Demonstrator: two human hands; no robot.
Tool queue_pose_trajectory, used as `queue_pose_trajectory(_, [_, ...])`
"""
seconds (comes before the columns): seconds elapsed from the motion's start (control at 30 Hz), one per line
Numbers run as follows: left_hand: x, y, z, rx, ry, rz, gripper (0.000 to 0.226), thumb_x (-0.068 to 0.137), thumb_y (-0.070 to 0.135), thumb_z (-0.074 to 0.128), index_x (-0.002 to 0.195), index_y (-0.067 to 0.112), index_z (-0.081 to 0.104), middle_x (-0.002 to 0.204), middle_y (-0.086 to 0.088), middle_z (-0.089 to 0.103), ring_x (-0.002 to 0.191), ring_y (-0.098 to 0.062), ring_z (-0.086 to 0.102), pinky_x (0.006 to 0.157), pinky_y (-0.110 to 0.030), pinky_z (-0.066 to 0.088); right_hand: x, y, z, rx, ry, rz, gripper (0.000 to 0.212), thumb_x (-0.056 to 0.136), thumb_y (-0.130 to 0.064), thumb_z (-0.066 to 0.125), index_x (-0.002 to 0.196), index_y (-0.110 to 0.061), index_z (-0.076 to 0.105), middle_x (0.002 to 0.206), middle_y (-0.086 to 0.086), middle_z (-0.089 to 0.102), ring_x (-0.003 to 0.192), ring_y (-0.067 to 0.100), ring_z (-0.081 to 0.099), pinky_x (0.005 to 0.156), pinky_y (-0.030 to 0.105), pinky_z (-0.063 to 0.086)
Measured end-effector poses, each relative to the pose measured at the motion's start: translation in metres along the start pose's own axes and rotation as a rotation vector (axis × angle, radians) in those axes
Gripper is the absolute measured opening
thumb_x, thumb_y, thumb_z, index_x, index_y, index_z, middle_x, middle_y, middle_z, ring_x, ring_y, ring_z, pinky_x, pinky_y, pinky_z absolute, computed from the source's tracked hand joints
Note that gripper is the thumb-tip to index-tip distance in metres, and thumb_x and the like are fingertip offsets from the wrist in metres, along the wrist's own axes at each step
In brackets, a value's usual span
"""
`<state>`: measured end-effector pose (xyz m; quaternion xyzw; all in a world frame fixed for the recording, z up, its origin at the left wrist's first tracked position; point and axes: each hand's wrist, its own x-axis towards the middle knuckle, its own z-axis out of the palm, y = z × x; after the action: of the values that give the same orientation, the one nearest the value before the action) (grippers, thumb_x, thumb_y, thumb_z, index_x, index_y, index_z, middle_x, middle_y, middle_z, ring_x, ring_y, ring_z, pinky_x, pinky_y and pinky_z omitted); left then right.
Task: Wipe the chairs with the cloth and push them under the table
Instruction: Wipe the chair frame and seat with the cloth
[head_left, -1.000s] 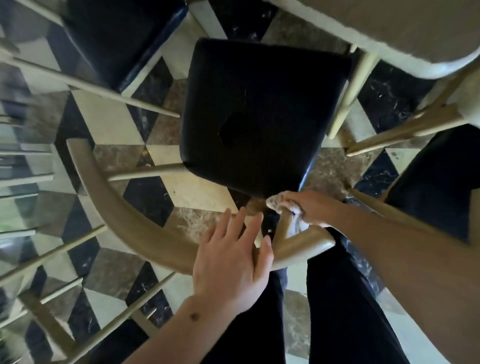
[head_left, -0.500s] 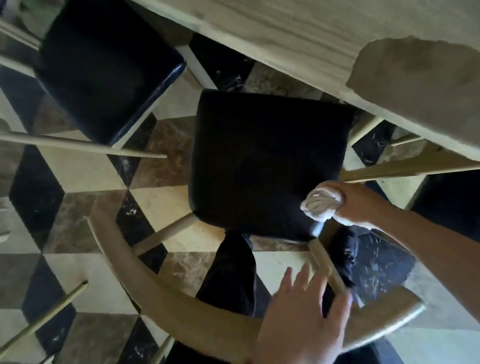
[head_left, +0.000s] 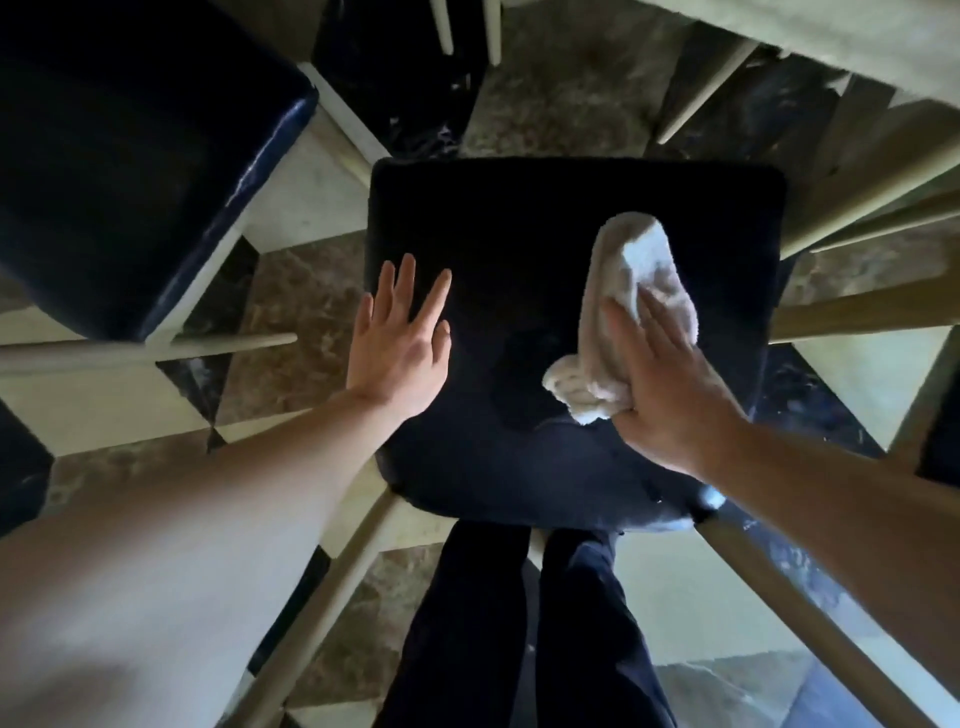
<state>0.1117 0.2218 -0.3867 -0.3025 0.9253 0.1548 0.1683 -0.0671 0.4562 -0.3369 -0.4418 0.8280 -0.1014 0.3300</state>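
Note:
A chair with a black padded seat (head_left: 519, 239) and pale wooden legs stands right below me. My left hand (head_left: 400, 343) lies flat on the seat's left side, fingers spread, holding nothing. My right hand (head_left: 670, 384) presses a crumpled white cloth (head_left: 623, 312) onto the right half of the seat. The wooden table (head_left: 831, 36) edge shows at the top right, beyond the chair's front. The chair's backrest is out of view.
A second black-seated chair (head_left: 130, 171) stands at the upper left, close beside this one. Wooden rails of another chair (head_left: 872, 187) cross the right side. The floor (head_left: 306, 291) is chequered marble. My dark-trousered legs (head_left: 524, 623) stand behind the seat.
My left hand left the curved backrest and now lies flat on the seat. My right hand moved the cloth from the seat's rear corner onto its top. The view dropped closer to the seat.

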Motion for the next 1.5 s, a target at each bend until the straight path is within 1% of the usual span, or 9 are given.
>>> queue_pose_trajectory(0.17, [0.005, -0.005, 0.013, -0.027, 0.068, 0.022, 0.056, 0.106, 0.031, 0.038, 0.161, 0.026, 0.027, 0.171, -0.015, 0.013, 0.157, -0.035, 0.008, 0.124, -0.057, 0.020, -0.005, -0.027, 0.046, -0.193, -0.130, -0.387, 0.105, 0.066, -0.023, 0.077, 0.153, -0.009, 0.020, 0.161, 0.020, 0.015, 0.151, 0.037, 0.007, 0.102, 0.058, 0.047])
queue_pose_trajectory(0.3, [0.003, -0.008, 0.018, -0.051, 0.092, 0.017, 0.056, 0.106, 0.035, 0.027, 0.162, 0.027, 0.025, 0.171, -0.013, 0.011, 0.158, -0.033, 0.006, 0.126, -0.054, 0.016, -0.006, -0.045, 0.095, -0.342, -0.167, -0.611, 0.103, 0.066, -0.036, 0.081, 0.153, -0.014, 0.030, 0.163, 0.019, 0.021, 0.151, 0.038, 0.007, 0.122, 0.054, 0.006])
queue_pose_trajectory(0.53, [0.006, -0.004, 0.023, -0.101, 0.104, -0.007, 0.057, 0.106, 0.040, 0.022, 0.161, 0.029, 0.026, 0.171, -0.011, 0.010, 0.158, -0.032, 0.004, 0.127, -0.053, 0.011, 0.025, -0.033, 0.089, -0.365, -0.122, -0.406, 0.093, 0.081, -0.052, 0.064, 0.158, -0.025, 0.019, 0.168, 0.007, 0.009, 0.154, 0.032, -0.003, 0.123, 0.052, 0.000])
queue_pose_trajectory(0.63, [0.009, -0.005, 0.024, -0.076, 0.042, -0.036, 0.059, 0.105, 0.047, 0.014, 0.163, 0.035, 0.013, 0.173, -0.006, -0.001, 0.159, -0.027, -0.005, 0.128, -0.049, 0.003, 0.035, 0.000, 0.057, -0.156, 0.118, -0.065, 0.092, 0.075, -0.037, 0.078, 0.154, -0.017, 0.036, 0.161, 0.015, 0.030, 0.151, 0.036, 0.013, 0.122, 0.054, 0.012])
queue_pose_trajectory(0.73, [0.009, -0.005, 0.024, -0.032, -0.012, -0.035, 0.060, 0.105, 0.049, 0.014, 0.163, 0.036, 0.002, 0.172, -0.006, -0.010, 0.158, -0.028, -0.011, 0.128, -0.050, 0.000, 0.025, 0.045, 0.026, 0.014, 0.322, 0.290, 0.081, 0.086, -0.038, 0.067, 0.154, -0.010, 0.033, 0.159, 0.023, 0.030, 0.152, 0.036, 0.014, 0.122, 0.051, 0.016])
queue_pose_trajectory(0.97, [0.013, -0.012, 0.018, -0.023, -0.061, 0.020, 0.065, 0.105, 0.040, 0.025, 0.162, 0.035, -0.005, 0.171, -0.009, -0.012, 0.157, -0.028, -0.014, 0.127, -0.050, 0.001, 0.075, 0.028, 0.012, 0.227, 0.416, 0.542, 0.076, 0.091, -0.019, 0.056, 0.158, -0.012, 0.021, 0.167, 0.014, 0.011, 0.154, 0.020, 0.000, 0.124, 0.042, 0.006])
queue_pose_trajectory(1.13, [0.012, -0.010, 0.011, 0.026, -0.151, 0.044, 0.069, 0.106, 0.033, 0.029, 0.161, 0.028, -0.013, 0.170, -0.012, -0.019, 0.156, -0.031, -0.019, 0.126, -0.051, -0.002, 0.171, -0.072, 0.016, 0.152, 0.259, 0.164, 0.083, 0.092, -0.014, 0.053, 0.160, -0.018, 0.005, 0.168, 0.012, 0.003, 0.154, 0.021, -0.004, 0.125, 0.042, 0.007])
queue_pose_trajectory(1.3, [0.014, -0.004, 0.007, 0.130, -0.257, 0.018, 0.062, 0.106, 0.036, 0.025, 0.161, 0.012, 0.010, 0.168, -0.020, -0.001, 0.155, -0.041, -0.006, 0.126, -0.055, -0.003, 0.211, -0.144, 0.036, -0.006, 0.037, -0.197, 0.082, 0.094, -0.028, 0.059, 0.160, -0.016, 0.012, 0.168, 0.007, 0.004, 0.154, 0.020, -0.003, 0.124, 0.040, -0.001])
queue_pose_trajectory(1.5, [0.019, -0.009, 0.001, 0.078, -0.283, 0.021, 0.070, 0.108, 0.041, 0.027, 0.160, 0.028, -0.018, 0.166, -0.012, -0.030, 0.153, -0.032, -0.026, 0.124, -0.050, -0.007, 0.200, -0.087, 0.007, -0.088, 0.232, -0.124, 0.076, 0.086, -0.023, 0.060, 0.155, -0.026, 0.027, 0.159, 0.006, 0.032, 0.150, 0.025, 0.017, 0.124, 0.040, 0.009])
